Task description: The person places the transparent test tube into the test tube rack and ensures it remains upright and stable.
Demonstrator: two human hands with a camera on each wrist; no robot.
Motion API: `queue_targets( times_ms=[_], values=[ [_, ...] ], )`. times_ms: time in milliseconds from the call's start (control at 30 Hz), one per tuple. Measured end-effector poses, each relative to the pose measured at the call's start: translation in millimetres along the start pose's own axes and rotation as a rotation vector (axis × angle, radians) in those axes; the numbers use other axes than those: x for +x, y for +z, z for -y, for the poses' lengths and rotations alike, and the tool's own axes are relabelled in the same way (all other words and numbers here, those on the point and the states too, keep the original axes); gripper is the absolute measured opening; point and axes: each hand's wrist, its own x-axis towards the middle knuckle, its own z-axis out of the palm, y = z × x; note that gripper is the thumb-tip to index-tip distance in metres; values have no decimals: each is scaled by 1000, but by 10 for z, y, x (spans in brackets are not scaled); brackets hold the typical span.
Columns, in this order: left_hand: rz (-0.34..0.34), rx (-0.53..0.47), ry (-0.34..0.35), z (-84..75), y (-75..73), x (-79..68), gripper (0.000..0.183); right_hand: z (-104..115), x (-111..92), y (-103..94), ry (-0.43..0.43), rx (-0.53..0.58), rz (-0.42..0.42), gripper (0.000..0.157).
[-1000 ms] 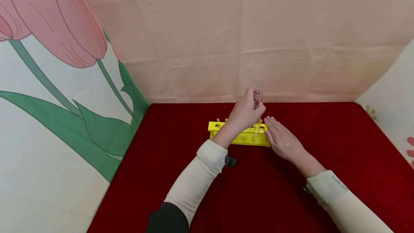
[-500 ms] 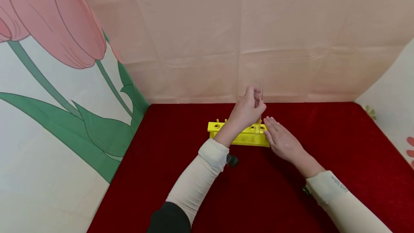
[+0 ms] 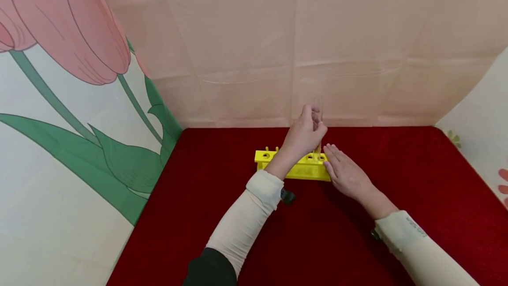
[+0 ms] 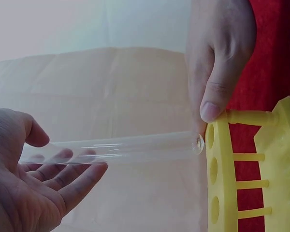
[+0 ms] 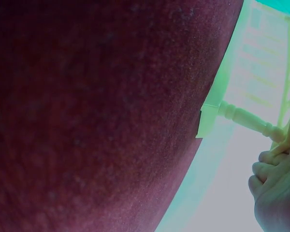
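My left hand point(image 3: 303, 133) pinches a clear glass test tube point(image 4: 145, 146) between thumb and fingers, above the yellow test tube rack point(image 3: 307, 172). Upright in the head view, the tube has its rounded bottom close to the hole at the rack's right end. The left wrist view places that bottom just off the top plate point(image 4: 224, 174); whether they touch, I cannot tell. Beside the rack's right end, my right hand point(image 3: 349, 173) rests with straight fingers, its thumb point(image 4: 211, 111) against the plate's corner. My left forearm hides part of the rack.
The rack stands on a red cloth-covered table point(image 3: 325, 237), near its back. Behind rises a creased beige cloth backdrop point(image 3: 246, 47). A tulip-printed panel point(image 3: 71, 114) stands at left, a pale one point(image 3: 476, 114) at right. Several rack holes show no tube.
The tube's bottom has risen from in front of the rack to the level of its top plate, with slight movement of my left hand. My right hand stays at the rack's end.
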Motion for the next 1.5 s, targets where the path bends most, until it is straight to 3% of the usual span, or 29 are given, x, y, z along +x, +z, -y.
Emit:
queue_targets(
  times_ms=[567,1000,1200,1500],
  values=[
    [0,-61,-14,-2,82,28,39,4,7,-29,65,4,105,57],
    [-16,-40,23,23,130,55,37,-10,13,23,0,-8,20,53],
    [-7,-36,3,36,154,53,38,10,17,16,-8,-5,20,53],
    [-9,-48,27,53,175,56,38,19,21,17,-31,-12,-8,54]
  ],
)
